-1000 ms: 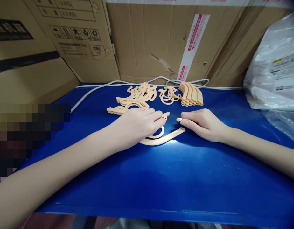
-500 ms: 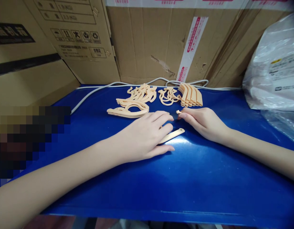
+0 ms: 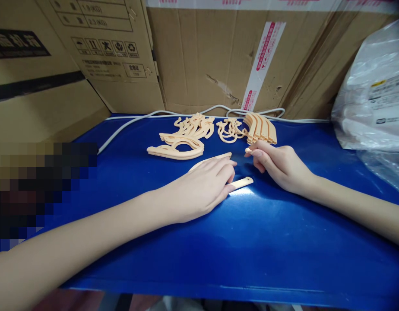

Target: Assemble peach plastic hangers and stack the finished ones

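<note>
My left hand [image 3: 207, 188] is closed over a pale beige plastic hanger piece [image 3: 242, 183], thumb pressed against its lower bar. One flat end with a hole sticks out to the right of the thumb, and a curved upper edge [image 3: 215, 158] shows beyond the knuckles; the middle is hidden under the palm. To the right, my right hand [image 3: 277, 166] pinches a small beige piece [image 3: 248, 150] between thumb and forefinger, its tip only just showing. The two hands are apart, with a short gap of blue tabletop between them.
Behind my hands lie flat looped hanger parts [image 3: 176, 151], a heap of curved pieces [image 3: 196, 125], several hooks [image 3: 229, 131] and stacked curved bars [image 3: 260, 128]. A white cable [image 3: 147, 115] runs along the cardboard boxes [image 3: 199, 60]. Plastic-wrapped packaging [image 3: 371, 95] stands right on the blue table [image 3: 251, 250].
My left fingers have closed round the hanger piece, and its upper curved edge now shows. My right hand has lifted slightly and shifted right with the small piece, its lower fingers curling.
</note>
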Motion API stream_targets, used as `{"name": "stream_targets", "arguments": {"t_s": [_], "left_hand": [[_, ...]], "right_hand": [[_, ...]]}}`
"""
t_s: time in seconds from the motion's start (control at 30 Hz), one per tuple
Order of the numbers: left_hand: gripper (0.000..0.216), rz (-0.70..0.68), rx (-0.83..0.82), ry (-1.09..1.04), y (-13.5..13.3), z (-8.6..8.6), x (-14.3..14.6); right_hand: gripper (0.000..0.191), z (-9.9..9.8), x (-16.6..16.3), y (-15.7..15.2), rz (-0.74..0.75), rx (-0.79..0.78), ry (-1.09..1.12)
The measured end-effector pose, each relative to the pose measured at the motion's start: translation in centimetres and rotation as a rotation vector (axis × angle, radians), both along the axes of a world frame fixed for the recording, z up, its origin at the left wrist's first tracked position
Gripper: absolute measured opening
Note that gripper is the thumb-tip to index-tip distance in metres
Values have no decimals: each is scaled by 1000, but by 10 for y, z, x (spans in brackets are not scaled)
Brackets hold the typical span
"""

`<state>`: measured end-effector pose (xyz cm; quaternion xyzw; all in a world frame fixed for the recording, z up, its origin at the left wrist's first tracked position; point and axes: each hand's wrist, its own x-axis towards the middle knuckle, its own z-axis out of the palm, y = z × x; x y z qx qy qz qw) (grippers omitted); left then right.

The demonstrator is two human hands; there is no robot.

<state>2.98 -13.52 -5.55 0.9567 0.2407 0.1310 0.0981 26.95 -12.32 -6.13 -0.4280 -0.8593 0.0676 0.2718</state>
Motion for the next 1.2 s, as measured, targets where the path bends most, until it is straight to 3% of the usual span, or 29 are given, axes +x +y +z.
{"name": "stream_targets", "arguments": {"t_s": [0.2,0.4,0.7,1.2], "left_hand": [[20,-8,-15,20,1,1,0],[22,26,-50,-15,1,2,1],[17,88,-196,-163,2,6,1],[27,148,-168,-174,5,2,0]], "right_hand": [[35,1,-2,1,-69,86,-63],[36,4,-3,1,-47,5,-82],[36,1,-1,0,-40,17,-40],[36,5,-1,-2,33,4,-22]]}}
